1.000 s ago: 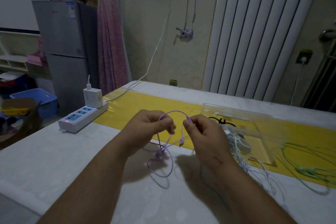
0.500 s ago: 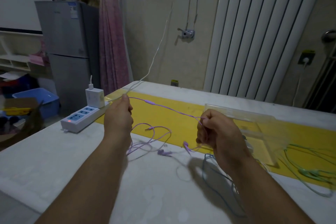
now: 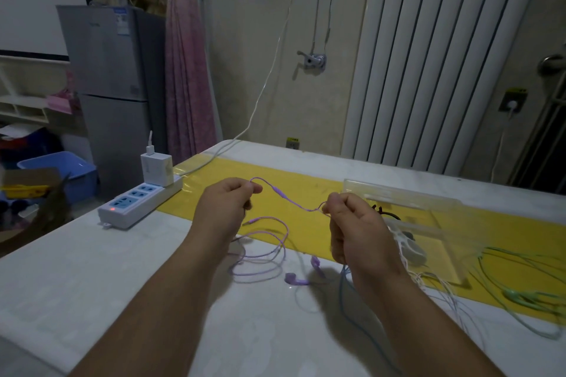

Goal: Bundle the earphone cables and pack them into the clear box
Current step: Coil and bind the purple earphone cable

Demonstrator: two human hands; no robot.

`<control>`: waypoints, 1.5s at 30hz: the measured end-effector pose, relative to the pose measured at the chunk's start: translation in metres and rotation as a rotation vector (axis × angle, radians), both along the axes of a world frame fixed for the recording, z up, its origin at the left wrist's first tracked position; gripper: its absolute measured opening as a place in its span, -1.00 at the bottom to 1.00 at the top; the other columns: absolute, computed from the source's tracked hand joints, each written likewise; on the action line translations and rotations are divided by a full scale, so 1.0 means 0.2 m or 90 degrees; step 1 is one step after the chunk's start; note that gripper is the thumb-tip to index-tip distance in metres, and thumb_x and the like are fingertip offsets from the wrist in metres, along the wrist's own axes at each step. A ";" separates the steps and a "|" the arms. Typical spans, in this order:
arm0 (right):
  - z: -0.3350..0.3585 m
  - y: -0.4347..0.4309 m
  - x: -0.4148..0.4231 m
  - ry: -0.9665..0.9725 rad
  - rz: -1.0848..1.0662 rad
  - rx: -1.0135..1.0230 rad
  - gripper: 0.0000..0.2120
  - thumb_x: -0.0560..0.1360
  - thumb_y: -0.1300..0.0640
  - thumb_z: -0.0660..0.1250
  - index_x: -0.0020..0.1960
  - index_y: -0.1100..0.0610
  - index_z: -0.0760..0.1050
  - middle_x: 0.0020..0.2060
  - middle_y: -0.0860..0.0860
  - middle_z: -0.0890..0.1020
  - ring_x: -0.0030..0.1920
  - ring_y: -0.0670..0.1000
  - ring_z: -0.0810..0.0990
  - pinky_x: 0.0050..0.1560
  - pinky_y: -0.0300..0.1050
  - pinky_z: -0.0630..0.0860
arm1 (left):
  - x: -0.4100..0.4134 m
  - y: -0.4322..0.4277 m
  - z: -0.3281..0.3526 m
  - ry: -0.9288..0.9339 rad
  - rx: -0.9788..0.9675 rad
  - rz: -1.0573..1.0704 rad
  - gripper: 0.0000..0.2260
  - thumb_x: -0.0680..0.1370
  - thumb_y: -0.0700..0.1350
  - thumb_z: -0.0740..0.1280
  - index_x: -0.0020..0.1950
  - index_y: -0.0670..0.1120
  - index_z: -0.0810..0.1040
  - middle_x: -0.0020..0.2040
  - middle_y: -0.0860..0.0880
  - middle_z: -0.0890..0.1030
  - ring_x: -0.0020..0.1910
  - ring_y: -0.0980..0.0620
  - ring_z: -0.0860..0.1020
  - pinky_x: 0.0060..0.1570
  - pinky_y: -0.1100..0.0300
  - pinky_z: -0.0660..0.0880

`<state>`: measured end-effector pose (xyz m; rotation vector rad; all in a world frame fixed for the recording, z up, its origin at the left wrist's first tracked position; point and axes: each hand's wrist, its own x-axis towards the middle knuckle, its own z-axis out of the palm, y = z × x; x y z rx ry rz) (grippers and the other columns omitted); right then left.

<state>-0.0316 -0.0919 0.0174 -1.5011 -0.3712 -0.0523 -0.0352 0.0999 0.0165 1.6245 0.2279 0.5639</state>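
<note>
A purple earphone cable sags between my two hands above the table. My left hand pinches one end of that stretch, and my right hand pinches the other. The rest of the cable lies in loose loops on the table below, with its earbuds beside them. A clear box lies on the yellow strip just right of my right hand, holding a white bundle and a black cable tie. A blue cable trails under my right wrist.
A white power strip with a charger plugged in sits at the table's left edge. Green earphone cables sprawl at the far right, and white cables lie in front of the box. A yellow strip crosses the table.
My hands first pulled apart, stretching the purple cable. Since half a second ago my left hand has moved back towards the right one, and the stretch between them now sags.
</note>
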 end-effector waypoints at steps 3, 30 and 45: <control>0.00 -0.01 0.01 0.000 -0.031 -0.021 -0.74 0.47 -0.05 0.33 -0.30 0.09 0.44 -0.56 -0.09 0.25 -0.52 -0.04 0.18 -0.41 -0.15 0.15 | 0.01 0.02 -0.01 -0.009 0.038 0.068 -0.78 0.55 -0.20 0.24 -0.23 -0.06 0.63 -0.49 0.08 0.39 -0.45 0.06 0.31 -0.40 0.17 0.20; -0.02 0.01 -0.03 -0.045 -0.167 -0.412 -0.80 0.59 0.00 0.18 -0.15 0.04 0.47 -0.28 0.01 0.64 -0.25 0.00 0.56 -0.22 -0.10 0.42 | -0.08 -0.04 0.05 -0.148 -0.174 -0.282 -0.85 0.51 -0.36 0.25 -0.01 -0.22 0.57 -0.29 -0.12 0.59 -0.39 0.02 0.53 -0.39 0.23 0.50; 0.01 0.06 -0.10 0.128 0.052 -0.172 -0.80 0.60 0.12 0.23 -0.11 0.24 0.49 -0.30 0.06 0.71 -0.49 -0.03 0.31 -0.59 -0.32 0.22 | -0.08 -0.02 0.04 -0.153 -0.139 -0.296 -0.89 0.50 -0.37 0.26 -0.09 -0.20 0.53 -0.31 -0.10 0.58 -0.43 0.04 0.50 -0.41 0.23 0.47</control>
